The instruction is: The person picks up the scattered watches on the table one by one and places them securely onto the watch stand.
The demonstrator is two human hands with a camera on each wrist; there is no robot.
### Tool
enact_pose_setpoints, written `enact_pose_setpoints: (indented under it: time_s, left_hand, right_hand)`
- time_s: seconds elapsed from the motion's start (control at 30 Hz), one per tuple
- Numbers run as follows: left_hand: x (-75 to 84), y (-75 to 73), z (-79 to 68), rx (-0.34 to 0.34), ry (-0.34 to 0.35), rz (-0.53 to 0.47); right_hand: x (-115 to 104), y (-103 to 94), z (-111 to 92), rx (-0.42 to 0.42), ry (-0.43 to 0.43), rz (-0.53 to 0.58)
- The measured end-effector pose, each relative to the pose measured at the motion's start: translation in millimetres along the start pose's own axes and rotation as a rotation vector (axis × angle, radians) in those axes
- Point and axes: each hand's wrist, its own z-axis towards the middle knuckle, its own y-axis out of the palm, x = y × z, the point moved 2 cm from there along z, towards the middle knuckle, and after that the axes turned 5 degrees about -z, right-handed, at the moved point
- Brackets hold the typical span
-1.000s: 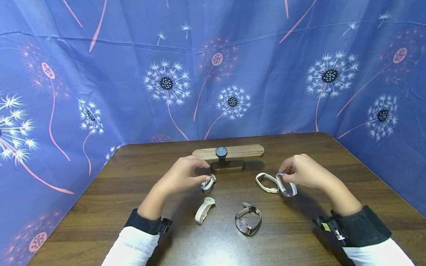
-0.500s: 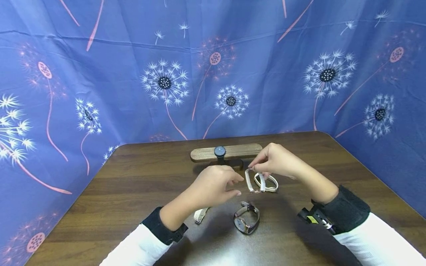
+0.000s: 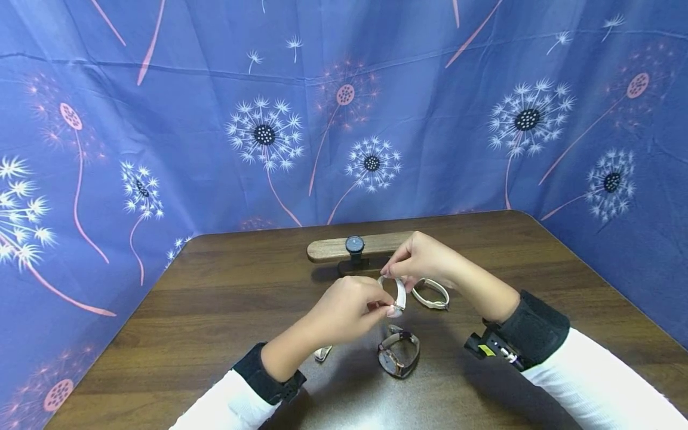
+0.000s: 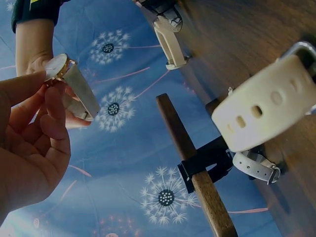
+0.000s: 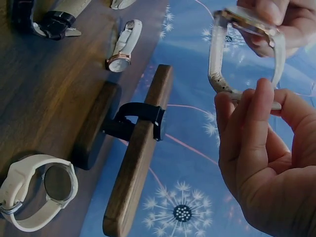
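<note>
A white-strapped wristwatch (image 3: 400, 294) with a rose-gold case is held in the air between both hands. My left hand (image 3: 346, 307) pinches its round case (image 4: 57, 67) between thumb and fingers. My right hand (image 3: 432, 260) pinches the far end of the strap loop, its fingers (image 5: 256, 116) at the strap (image 5: 217, 54) in the right wrist view. Behind them is the wooden watch stand (image 3: 325, 251), bearing a black watch (image 3: 355, 243).
A white watch (image 3: 434, 303) lies on the table (image 3: 215, 334) below my right hand. Nearer the front stands a brown-strapped watch (image 3: 398, 364). Another pale watch (image 3: 322, 353) is mostly hidden by my left hand. A patterned blue cloth (image 3: 441, 149) hangs behind the table.
My right hand has carried the white-strapped watch leftward from beside the other white watch. My left hand has moved right and now pinches the watch's case.
</note>
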Motion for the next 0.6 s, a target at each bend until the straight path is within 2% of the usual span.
enact_pose_setpoints:
  time_s: [0.1, 0.2, 0.33, 0.43, 0.53, 0.6]
  left_hand:
    - [-1.7, -3.4, 1.4, 0.049, 0.0, -0.027]
    - [-4.4, -7.2, 1.9, 0.103, -0.025, -0.098]
    - [-9.6, -11.4, 1.5, 0.196, -0.133, -0.253]
    - [-15.1, -12.9, 1.3, 0.271, -0.257, -0.37]
    - [-20.4, -14.2, 0.9, 0.333, -0.412, -0.514]
    - [-23.4, -15.6, 1.0, 0.367, -0.522, -0.62]
  right_hand:
    - [0, -0.7, 2, -0.006, 0.0, 0.011]
    - [1, -1.0, 4, -0.03, 0.012, 0.042]
    - [3, -0.5, 3, -0.028, 0.007, 0.101]
    - [3, -1.6, -2, 0.105, -0.134, 0.075]
    - [0, -2.2, -12, 0.293, -0.367, 0.008]
    - [-2, -0.5, -19, 0.37, -0.533, -0.033]
